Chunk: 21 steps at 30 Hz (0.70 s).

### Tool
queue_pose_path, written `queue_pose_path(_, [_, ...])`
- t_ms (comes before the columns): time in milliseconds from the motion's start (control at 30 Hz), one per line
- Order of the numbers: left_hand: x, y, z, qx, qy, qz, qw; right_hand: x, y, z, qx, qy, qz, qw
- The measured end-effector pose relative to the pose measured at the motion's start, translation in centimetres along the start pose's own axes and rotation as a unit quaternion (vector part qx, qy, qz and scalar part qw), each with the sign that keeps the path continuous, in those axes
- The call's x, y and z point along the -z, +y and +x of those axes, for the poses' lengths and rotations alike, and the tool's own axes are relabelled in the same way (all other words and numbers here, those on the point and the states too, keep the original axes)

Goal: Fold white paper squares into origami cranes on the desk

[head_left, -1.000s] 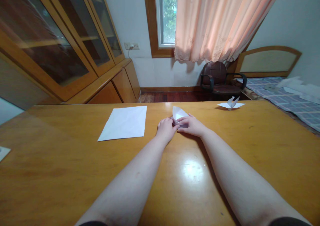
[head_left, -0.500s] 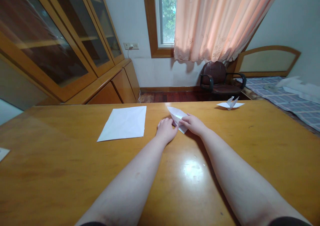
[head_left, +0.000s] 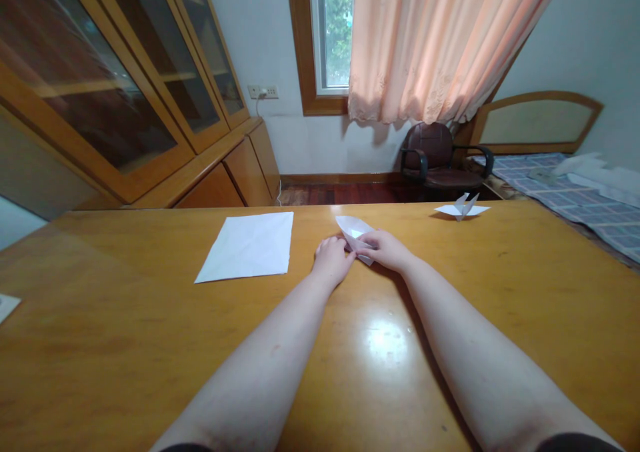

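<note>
A partly folded sheet of white paper [head_left: 354, 227] lies near the far edge of the wooden table, one flap lifted and curved. My left hand [head_left: 333, 260] is closed on its left edge, resting low on the table, with some fingertips hidden behind the paper. From the right, my right hand [head_left: 389, 250] grips the paper, thumb and fingers pressed at its lower middle. The two hands nearly meet at the paper's near side.
A flat white sheet of paper [head_left: 246, 247] lies to the left on the table [head_left: 125, 359]. At the far right stands a folded paper crane [head_left: 462, 208]. A pale object [head_left: 7, 307] shows at the left edge. Beyond the table are an office chair [head_left: 434, 155] and a cabinet [head_left: 240, 165].
My right fingers have shifted slightly down and left along the folded paper, toward my left thumb. My left hand stays nearly still.
</note>
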State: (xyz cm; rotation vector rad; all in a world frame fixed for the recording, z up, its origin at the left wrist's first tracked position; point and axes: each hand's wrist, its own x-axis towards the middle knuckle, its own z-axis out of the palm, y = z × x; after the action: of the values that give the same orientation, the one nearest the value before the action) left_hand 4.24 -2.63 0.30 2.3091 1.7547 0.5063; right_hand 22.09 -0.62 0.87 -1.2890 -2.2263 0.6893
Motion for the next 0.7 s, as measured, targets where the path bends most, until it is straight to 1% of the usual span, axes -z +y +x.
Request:
queue_pose_path(167, [-0.09, -0.08, 0.04, 0.006, -0.007, -0.002, 1.0, -0.18, 0.44, 0.04, 0.022, -0.001, 0.005, 1.0])
queue_pose_path(400, [0.16, 0.1, -0.04, 0.007, -0.012, -0.009, 1.0, -0.2, 0.82, 0.2, 0.003, -0.015, -0.028, 0.999])
queue_pose_path(567, [0.38, 0.27, -0.17, 0.007, -0.016, -0.01, 1.0, -0.16, 0.54, 0.24, -0.004, -0.004, -0.053, 0.999])
queue_pose_path(700, [0.3, 0.17, -0.22, -0.006, -0.01, -0.001, 1.0, -0.44, 0.88, 0.29, -0.002, 0.019, -0.023, 1.0])
